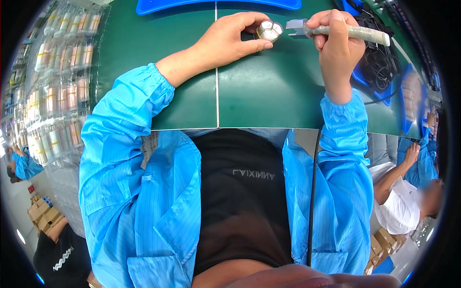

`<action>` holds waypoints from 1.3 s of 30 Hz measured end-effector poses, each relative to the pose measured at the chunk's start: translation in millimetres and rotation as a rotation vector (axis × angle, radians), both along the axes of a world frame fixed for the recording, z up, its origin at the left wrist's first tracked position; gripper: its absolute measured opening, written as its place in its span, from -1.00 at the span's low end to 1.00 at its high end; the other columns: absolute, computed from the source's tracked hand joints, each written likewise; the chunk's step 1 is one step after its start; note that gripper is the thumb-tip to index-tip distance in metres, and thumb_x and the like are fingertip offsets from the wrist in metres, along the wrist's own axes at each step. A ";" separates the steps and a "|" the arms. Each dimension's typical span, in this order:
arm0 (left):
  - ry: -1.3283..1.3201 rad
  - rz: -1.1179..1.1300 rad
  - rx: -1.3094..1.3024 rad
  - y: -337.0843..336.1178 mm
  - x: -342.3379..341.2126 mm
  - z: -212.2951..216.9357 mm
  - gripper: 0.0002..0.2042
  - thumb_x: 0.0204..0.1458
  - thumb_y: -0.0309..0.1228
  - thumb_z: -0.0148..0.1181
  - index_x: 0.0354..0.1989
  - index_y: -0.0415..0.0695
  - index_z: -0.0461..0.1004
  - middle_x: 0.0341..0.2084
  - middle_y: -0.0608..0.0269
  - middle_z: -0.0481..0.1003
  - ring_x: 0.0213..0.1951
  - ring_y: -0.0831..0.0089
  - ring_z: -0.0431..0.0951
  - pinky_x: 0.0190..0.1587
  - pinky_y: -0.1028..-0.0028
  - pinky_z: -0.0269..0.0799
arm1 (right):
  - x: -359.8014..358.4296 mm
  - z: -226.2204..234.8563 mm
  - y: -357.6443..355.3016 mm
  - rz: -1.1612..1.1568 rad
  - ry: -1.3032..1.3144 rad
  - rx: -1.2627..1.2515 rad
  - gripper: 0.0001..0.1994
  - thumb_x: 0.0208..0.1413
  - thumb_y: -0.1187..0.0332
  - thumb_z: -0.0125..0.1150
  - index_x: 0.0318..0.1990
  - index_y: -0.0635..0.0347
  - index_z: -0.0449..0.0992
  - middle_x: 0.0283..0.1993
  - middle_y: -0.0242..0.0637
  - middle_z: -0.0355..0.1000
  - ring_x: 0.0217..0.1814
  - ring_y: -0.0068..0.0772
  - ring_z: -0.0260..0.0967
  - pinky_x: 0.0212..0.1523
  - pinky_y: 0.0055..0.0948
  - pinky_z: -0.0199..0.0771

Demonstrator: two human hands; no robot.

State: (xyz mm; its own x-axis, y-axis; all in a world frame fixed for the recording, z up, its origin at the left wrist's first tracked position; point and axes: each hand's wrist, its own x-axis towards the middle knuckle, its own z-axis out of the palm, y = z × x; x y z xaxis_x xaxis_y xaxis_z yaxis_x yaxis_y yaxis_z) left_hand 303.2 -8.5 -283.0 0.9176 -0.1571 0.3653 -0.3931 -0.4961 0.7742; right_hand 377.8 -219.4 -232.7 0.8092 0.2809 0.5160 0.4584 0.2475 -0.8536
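Observation:
My left hand (224,41) is at the far middle of the green table, its thumb and fingers closed around a small bundle of round cells (271,31). White round ends face up and a shiny edge runs around them; they look like battery cells, though most of the bundle is hidden by my fingers. Just to the right, my right hand (340,48) grips a hand tool with a pale wrapped handle (370,35). Its flat, shiny, notched head (297,28) points at the bundle, with a small gap between them.
A blue tray (218,6) lies along the table's far edge. Black cables (379,60) lie in a blue bin at the right. Clear packs of wrapped cylinders (62,91) stand stacked at the left. A co-worker in a white shirt (401,199) sits at the right.

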 end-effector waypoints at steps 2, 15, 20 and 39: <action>-0.051 -0.065 -0.009 1.0 0.8 -1.0 -0.51 0.03 -0.21 0.38 0.11 -0.13 0.46 -0.18 0.12 0.56 -0.16 0.27 0.59 -0.05 0.37 0.53 | 0.1 -1.5 -2.3 0.014 -0.042 -0.045 -0.75 0.35 0.35 -0.05 -0.37 0.26 0.41 -0.37 -0.11 0.53 -0.63 -0.67 0.18 -0.59 -0.67 0.20; -0.106 -0.069 0.059 -0.7 0.5 2.6 -0.54 0.06 -0.24 0.32 0.12 -0.14 0.46 -0.19 0.07 0.56 -0.19 0.19 0.58 -0.11 0.36 0.52 | -0.1 -3.7 0.9 0.077 -0.087 -0.277 -0.74 0.36 0.31 0.01 -0.37 0.24 0.47 -0.40 -0.31 0.53 -0.58 -0.77 0.17 -0.56 -0.71 0.14; -0.114 -0.064 0.005 -0.3 0.3 0.0 -0.55 0.04 -0.26 0.32 0.10 -0.12 0.47 -0.24 0.08 0.55 -0.23 0.22 0.58 -0.12 0.37 0.51 | -5.2 -3.8 4.4 0.053 -0.057 -0.215 -0.74 0.36 0.31 0.01 -0.37 0.23 0.47 -0.40 -0.30 0.53 -0.58 -0.76 0.17 -0.55 -0.71 0.15; 0.437 -0.206 -0.678 16.4 8.2 8.3 -0.64 0.12 -0.35 0.22 0.07 -0.24 0.48 -0.13 0.15 0.58 -0.08 0.44 0.57 0.08 0.45 0.44 | 27.3 -11.7 -7.7 -0.060 0.128 0.076 -0.70 0.35 0.29 -0.03 -0.37 0.32 0.43 -0.38 -0.09 0.51 -0.64 -0.63 0.17 -0.61 -0.60 0.19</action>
State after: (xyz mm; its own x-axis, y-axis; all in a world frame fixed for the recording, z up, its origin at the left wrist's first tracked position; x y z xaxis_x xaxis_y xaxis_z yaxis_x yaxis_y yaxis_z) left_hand 311.3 7.9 -274.6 0.9756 -0.2117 0.0587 -0.0196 0.1820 0.9831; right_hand 405.1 -227.1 -244.4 0.8838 0.1938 0.4258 0.3633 0.2892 -0.8857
